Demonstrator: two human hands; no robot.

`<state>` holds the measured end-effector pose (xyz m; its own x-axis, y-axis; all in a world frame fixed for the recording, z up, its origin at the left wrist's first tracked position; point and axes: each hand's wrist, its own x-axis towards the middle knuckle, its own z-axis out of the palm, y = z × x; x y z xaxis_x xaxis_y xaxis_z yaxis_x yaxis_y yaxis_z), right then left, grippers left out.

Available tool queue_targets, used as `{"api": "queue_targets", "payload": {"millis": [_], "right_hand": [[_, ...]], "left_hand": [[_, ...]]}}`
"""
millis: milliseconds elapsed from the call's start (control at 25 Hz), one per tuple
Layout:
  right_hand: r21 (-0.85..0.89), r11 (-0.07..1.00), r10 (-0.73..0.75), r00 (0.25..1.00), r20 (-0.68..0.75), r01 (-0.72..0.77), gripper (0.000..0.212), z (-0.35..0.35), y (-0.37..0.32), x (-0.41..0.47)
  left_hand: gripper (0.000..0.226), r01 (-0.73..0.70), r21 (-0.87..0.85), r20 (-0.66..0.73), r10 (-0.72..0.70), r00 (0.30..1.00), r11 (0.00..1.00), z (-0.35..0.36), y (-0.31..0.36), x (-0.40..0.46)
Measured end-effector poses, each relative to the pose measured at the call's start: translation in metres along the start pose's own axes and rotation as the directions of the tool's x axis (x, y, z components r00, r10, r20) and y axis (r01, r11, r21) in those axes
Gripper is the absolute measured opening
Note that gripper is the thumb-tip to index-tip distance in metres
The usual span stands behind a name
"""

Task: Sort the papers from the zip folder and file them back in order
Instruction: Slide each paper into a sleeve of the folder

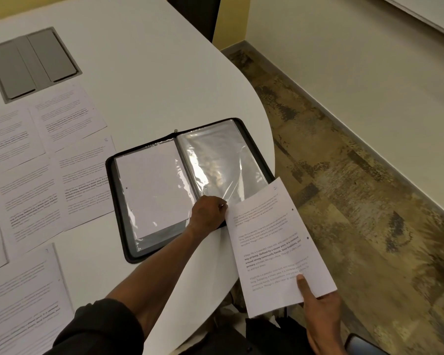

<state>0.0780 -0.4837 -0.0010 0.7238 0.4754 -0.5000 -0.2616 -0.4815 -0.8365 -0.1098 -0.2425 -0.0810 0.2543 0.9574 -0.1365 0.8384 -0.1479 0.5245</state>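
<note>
Rt hand (321, 313) w/ sheet (274, 242) beside open folder (190, 185)

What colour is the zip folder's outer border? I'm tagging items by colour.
Black, seen in the head view: the zip folder has a black zipped edge around its clear sleeves.

Your zip folder (118, 201) is black with clear, glossy sleeves (221, 160); your held sheet (274, 242) is white with grey and bold black text; the table (139, 73) white, the floor (344, 175) mottled brown.
</note>
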Motion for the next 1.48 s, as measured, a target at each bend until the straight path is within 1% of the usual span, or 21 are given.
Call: {"api": "queue_targets", "payload": {"millis": [80, 160, 240, 520, 680, 800, 920, 960, 1040, 1160, 1280, 1360, 1480], "right_hand": [[0.022, 1.000, -0.004, 0.999, 0.032, 0.003, 0.035, 0.005, -0.001, -0.002], [0.039, 0.999, 0.003, 0.997, 0.076, -0.006, 0.036, 0.006, 0.000, -0.001], [0.049, 0.999, 0.017, 0.995, 0.097, -0.021, 0.035, 0.005, 0.004, 0.000], [-0.011, 0.995, 0.097, 0.985, 0.140, -0.096, 0.027, -0.003, 0.018, -0.001], [0.013, 0.991, 0.132, 0.977, 0.167, -0.136, 0.031, 0.009, 0.020, 0.001], [0.063, 0.982, 0.165, 0.970, 0.178, -0.179, 0.038, 0.016, 0.017, 0.005], [0.153, 0.965, 0.181, 0.964, 0.194, -0.212, 0.051, 0.014, 0.015, 0.014], [0.182, 0.958, 0.186, 0.962, 0.198, -0.223, 0.055, 0.012, 0.015, 0.018], [0.206, 0.947, 0.208, 0.958, 0.195, -0.248, 0.057, 0.006, 0.020, 0.025], [0.221, 0.924, 0.278, 0.946, 0.167, -0.311, 0.053, -0.005, 0.031, 0.031], [0.241, 0.896, 0.339, 0.926, 0.167, -0.372, 0.048, -0.014, 0.038, 0.035], [0.221, 0.901, 0.333, 0.922, 0.198, -0.373, 0.047, -0.016, 0.038, 0.034], [0.144, 0.934, 0.292, 0.930, 0.221, -0.328, 0.041, -0.016, 0.033, 0.030]], "left_hand": [[0.023, -0.001, 0.031, 0.004, 0.001, 1.000, 1.000, -0.001, 0.002, -0.001], [0.022, 0.008, 0.046, 0.004, -0.009, 1.000, 0.999, -0.001, 0.003, -0.001], [0.022, 0.009, 0.070, -0.005, -0.008, 1.000, 0.997, 0.000, 0.005, 0.000], [0.022, -0.043, 0.129, -0.055, 0.051, 0.997, 0.991, 0.006, 0.009, 0.000], [0.016, -0.075, 0.203, -0.057, 0.088, 0.994, 0.976, 0.009, 0.008, -0.001], [0.007, -0.166, 0.237, -0.091, 0.193, 0.977, 0.957, 0.013, 0.008, 0.001], [0.018, -0.254, 0.301, -0.007, 0.269, 0.963, 0.919, 0.017, 0.017, 0.010], [0.020, -0.275, 0.294, 0.011, 0.285, 0.959, 0.915, 0.019, 0.021, 0.014], [0.021, -0.304, 0.266, 0.026, 0.309, 0.951, 0.915, 0.021, 0.032, 0.022], [0.022, -0.339, 0.234, 0.023, 0.343, 0.939, 0.911, 0.023, 0.048, 0.037], [0.024, -0.368, 0.248, 0.046, 0.368, 0.929, 0.896, 0.027, 0.057, 0.048], [0.023, -0.370, 0.240, 0.050, 0.369, 0.928, 0.897, 0.031, 0.058, 0.052], [0.024, -0.321, 0.190, 0.034, 0.321, 0.947, 0.928, 0.034, 0.057, 0.055]]}}
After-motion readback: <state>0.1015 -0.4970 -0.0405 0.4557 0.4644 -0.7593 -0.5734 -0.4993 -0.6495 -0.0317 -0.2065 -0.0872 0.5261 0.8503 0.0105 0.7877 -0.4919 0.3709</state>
